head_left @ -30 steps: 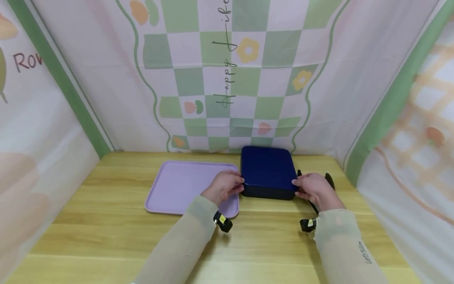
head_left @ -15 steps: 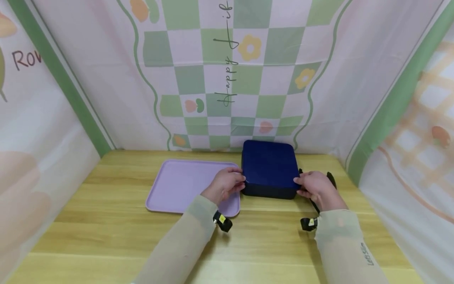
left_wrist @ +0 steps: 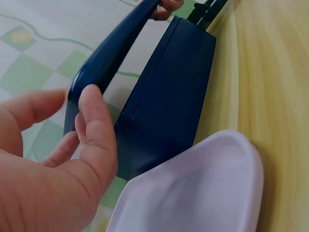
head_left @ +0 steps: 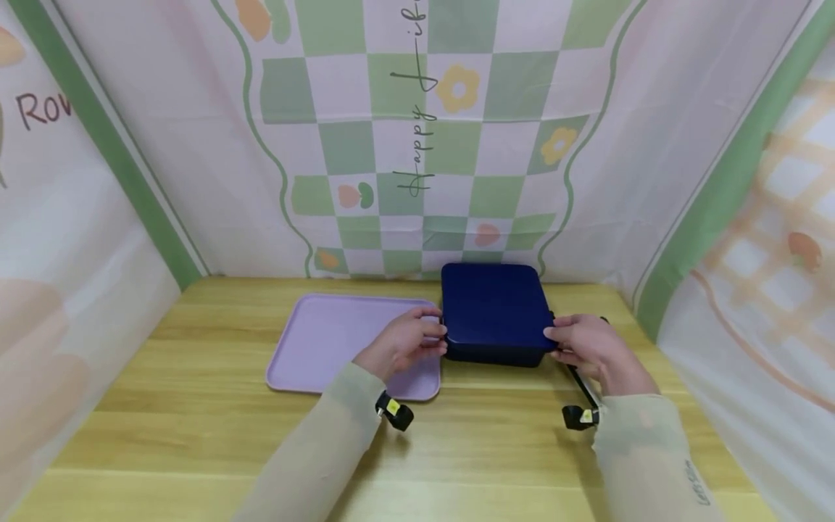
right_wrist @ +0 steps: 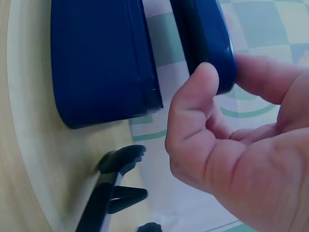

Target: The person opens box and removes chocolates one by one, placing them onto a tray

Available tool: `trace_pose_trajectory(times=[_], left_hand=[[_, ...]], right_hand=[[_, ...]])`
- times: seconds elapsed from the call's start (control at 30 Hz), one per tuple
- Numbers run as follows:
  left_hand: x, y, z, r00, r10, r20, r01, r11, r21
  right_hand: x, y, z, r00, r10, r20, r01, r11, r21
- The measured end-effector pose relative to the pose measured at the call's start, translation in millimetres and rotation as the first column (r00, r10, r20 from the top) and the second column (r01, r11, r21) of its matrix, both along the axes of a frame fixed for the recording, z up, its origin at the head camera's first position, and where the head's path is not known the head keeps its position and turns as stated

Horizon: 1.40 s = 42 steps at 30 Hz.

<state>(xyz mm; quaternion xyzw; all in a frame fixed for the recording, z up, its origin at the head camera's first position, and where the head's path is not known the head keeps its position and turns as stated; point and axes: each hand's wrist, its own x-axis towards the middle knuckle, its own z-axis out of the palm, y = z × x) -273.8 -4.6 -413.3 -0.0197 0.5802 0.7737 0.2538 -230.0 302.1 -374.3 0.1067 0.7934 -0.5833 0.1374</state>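
Note:
A dark blue lid (head_left: 496,301) is raised off a box (head_left: 492,355) of the same colour. In both wrist views a gap shows between the lid and the box's upper edge. My left hand (head_left: 404,341) pinches the lid's left edge, thumb on one face and fingers on the other, as the left wrist view shows. At the opposite edge, my right hand (head_left: 593,351) grips the lid (right_wrist: 207,43) between thumb and fingers. The box (right_wrist: 101,63) stands upright on the table; its inside is hidden under the lid.
A lilac tray (head_left: 326,341) lies left of the box, partly under my left forearm. Black tongs (right_wrist: 96,198) with scalloped tips rest on the wooden table (head_left: 196,435) right of the box. A printed cloth (head_left: 457,145) hangs behind the table's back edge.
In the earlier frames the lid appears to sit on the box; now it is lifted clear of it. Both hands have spread slightly apart, still gripping its edges.

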Motion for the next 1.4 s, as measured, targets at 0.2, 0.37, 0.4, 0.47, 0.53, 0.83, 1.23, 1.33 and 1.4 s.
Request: trace_pose_trajectory(times=[0.2, 0.37, 0.4, 0.47, 0.53, 0.83, 1.23, 1.33, 1.4], left_hand=[[-1.1, -6.8, 0.0, 1.0, -0.011, 0.008, 0.01, 0.995, 0.095], [-1.7, -14.7, 0.1, 0.999, -0.037, -0.015, 0.039, 0.994, 0.098], [-1.7, -16.3, 0.5, 0.999, -0.044, -0.02, 0.046, 0.995, 0.088], [-1.3, -18.8, 1.6, 0.998, -0.057, -0.024, 0.058, 0.996, 0.064], [-0.4, -20.7, 2.9, 0.997, -0.067, -0.031, 0.068, 0.997, 0.038], [8.0, -27.4, 5.0, 0.992, -0.119, -0.041, 0.114, 0.989, -0.089], [41.6, -24.6, -3.6, 0.971, -0.225, -0.076, 0.211, 0.965, -0.156], [55.1, -22.5, -9.1, 0.966, -0.239, -0.095, 0.221, 0.96, -0.171], [65.5, -20.5, -12.8, 0.962, -0.25, -0.113, 0.227, 0.957, -0.182]], right_hand=[[5.7, 2.6, 1.5, 0.994, 0.061, -0.086, -0.068, 0.995, -0.075], [11.3, 1.1, 5.2, 0.99, 0.092, -0.103, -0.105, 0.987, -0.122], [12.9, 0.7, 6.2, 0.99, 0.1, -0.099, -0.112, 0.986, -0.126], [16.6, 0.4, 7.9, 0.99, 0.116, -0.083, -0.126, 0.983, -0.132], [20.3, 0.0, 9.4, 0.989, 0.137, -0.062, -0.144, 0.981, -0.129], [27.2, 2.7, 6.0, 0.978, 0.199, -0.06, -0.205, 0.972, -0.116], [43.7, 10.3, -5.3, 0.966, 0.254, 0.049, -0.252, 0.967, -0.049], [50.6, 11.3, -7.5, 0.953, 0.297, 0.058, -0.296, 0.955, -0.017], [55.9, 11.8, -8.5, 0.945, 0.319, 0.073, -0.32, 0.947, 0.002]])
